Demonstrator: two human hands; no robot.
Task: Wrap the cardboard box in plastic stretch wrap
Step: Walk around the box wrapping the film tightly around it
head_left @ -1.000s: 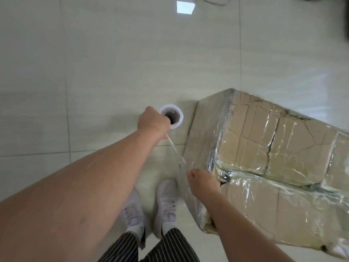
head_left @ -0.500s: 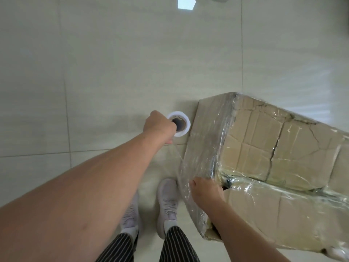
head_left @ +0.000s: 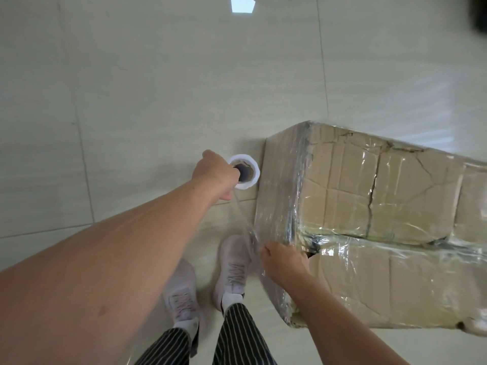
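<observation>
Out at arm's length, the left hand point(head_left: 214, 175) is curled round the stretch wrap roll point(head_left: 251, 177) — the cardboard box point(head_left: 382, 206) stands just right of that grip, already filmed over. From the roll a taut film sheet point(head_left: 243, 219) runs back to the box's near corner, where the right hand point(head_left: 283, 262) sits — fingers hidden, so its hold I cannot tell.

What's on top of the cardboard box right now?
Clear, wrinkled stretch wrap covers the top and left end of the cardboard box. The right hand holds the film at the near-left top corner. The contents and underside are hidden.
</observation>
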